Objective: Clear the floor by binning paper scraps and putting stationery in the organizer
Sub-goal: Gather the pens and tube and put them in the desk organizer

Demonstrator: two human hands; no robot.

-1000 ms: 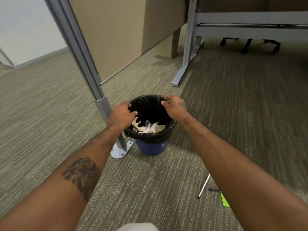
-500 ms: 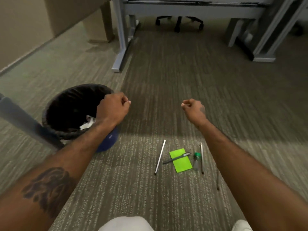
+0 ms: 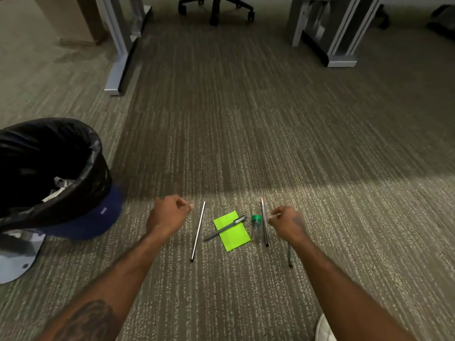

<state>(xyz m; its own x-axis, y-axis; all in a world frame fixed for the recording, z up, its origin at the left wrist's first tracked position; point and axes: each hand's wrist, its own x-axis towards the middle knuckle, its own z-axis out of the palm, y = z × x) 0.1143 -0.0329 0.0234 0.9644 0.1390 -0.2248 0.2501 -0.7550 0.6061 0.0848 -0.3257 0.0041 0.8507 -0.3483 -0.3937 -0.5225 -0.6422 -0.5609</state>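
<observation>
Stationery lies on the carpet between my hands: a long silver pencil (image 3: 198, 231), a bright green paper note (image 3: 232, 232) with a grey pen (image 3: 225, 228) across it, a small clear tube with a green cap (image 3: 256, 227), a dark pencil (image 3: 264, 221) and another pen (image 3: 290, 255) partly hidden by my right forearm. My left hand (image 3: 167, 216) hovers just left of the silver pencil, fingers curled, holding nothing. My right hand (image 3: 286, 223) hovers just right of the dark pencil, fingers curled, also holding nothing. The blue bin (image 3: 81, 217) with a black liner stands at the left, with paper scraps inside.
A grey desk foot (image 3: 118, 77) stands on the carpet beyond the bin. A second grey desk leg (image 3: 339, 55) is at the far right. An office chair base (image 3: 215, 8) sits at the top. A grey post foot (image 3: 14, 262) touches the bin's near side.
Both hands left the bin rim and came down and right to the stationery. The view swung right, so the bin now sits at the left edge.
</observation>
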